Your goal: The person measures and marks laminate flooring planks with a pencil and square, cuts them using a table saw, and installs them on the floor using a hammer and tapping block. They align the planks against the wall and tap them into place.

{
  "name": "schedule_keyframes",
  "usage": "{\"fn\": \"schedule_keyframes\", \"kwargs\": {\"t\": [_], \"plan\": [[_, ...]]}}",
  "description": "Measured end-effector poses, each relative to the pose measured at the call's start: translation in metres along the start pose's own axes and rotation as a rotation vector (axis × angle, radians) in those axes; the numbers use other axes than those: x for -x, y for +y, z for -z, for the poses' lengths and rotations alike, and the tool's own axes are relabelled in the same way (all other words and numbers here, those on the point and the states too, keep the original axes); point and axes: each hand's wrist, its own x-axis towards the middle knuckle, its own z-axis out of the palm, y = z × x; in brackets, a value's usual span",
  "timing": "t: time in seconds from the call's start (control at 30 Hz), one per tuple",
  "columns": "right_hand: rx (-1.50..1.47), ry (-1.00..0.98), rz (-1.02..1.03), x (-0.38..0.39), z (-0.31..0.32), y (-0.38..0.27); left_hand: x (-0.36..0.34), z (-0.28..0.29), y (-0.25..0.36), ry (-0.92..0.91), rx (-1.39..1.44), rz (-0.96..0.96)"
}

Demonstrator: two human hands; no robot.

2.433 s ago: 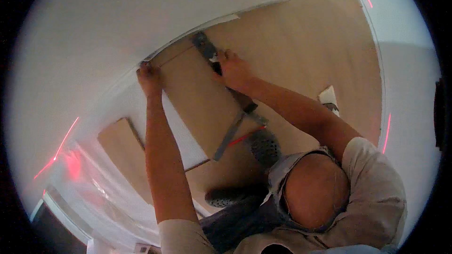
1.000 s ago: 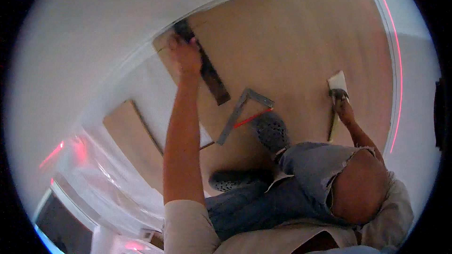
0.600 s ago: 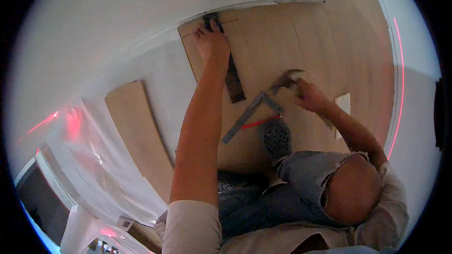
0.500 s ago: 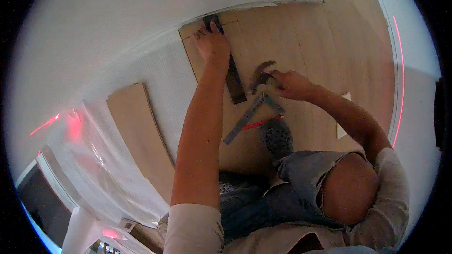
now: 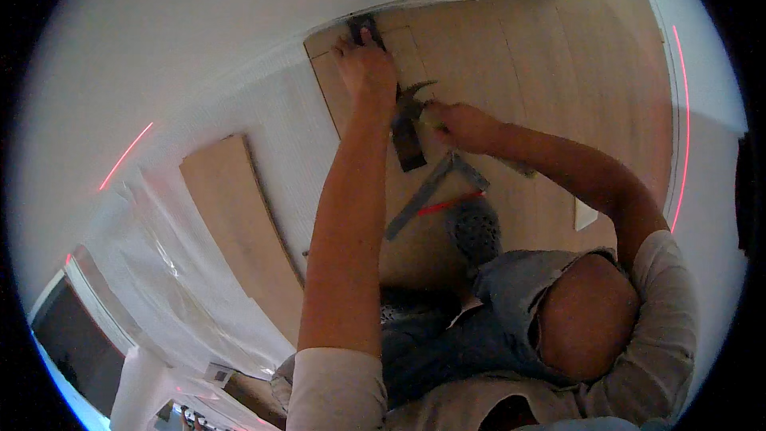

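My left hand point(image 5: 367, 70) holds the far end of a dark flat metal pull bar point(image 5: 409, 152), right by the wall. The bar lies along the wood-look floor planks point(image 5: 467, 56), its near end bare. In my right hand point(image 5: 469, 126) is a claw hammer point(image 5: 412, 104), its head over the middle of the bar; whether they touch, I cannot tell. A grey angled metal square point(image 5: 419, 198) and a red pencil point(image 5: 448, 204) lie on the planks beside my shoe point(image 5: 475, 227).
To the left a loose plank point(image 5: 235, 207) rests on white underlay point(image 5: 275, 124), with clear plastic film point(image 5: 171, 259) beyond. A small white piece point(image 5: 585, 215) lies by my right arm. Walls border the floor at the far side and right; red laser lines cross them.
The hammer has swung left and away from me, from beside the bar to over it. My left hand stays at the bar's far end. The view has shifted slightly.
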Motion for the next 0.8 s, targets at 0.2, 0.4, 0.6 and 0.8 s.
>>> {"fn": "schedule_keyframes", "kwargs": {"t": [0.2,0.4,0.6,0.8], "plan": [[0.130,-0.234,0.182,0.000,0.010,0.004,0.007,0.012,0.011,-0.052,0.032,0.019],[0.089,-0.258,0.041,0.003,-0.015,0.002,-0.002,-0.012,0.005,0.038,0.007,0.015],[-0.072,0.122,0.046,0.006,-0.012,0.000,0.003,-0.007,0.008,0.049,0.042,0.023],[0.139,-0.174,0.207,-0.002,-0.002,0.003,0.007,-0.011,0.008,0.089,0.053,-0.005]]}}
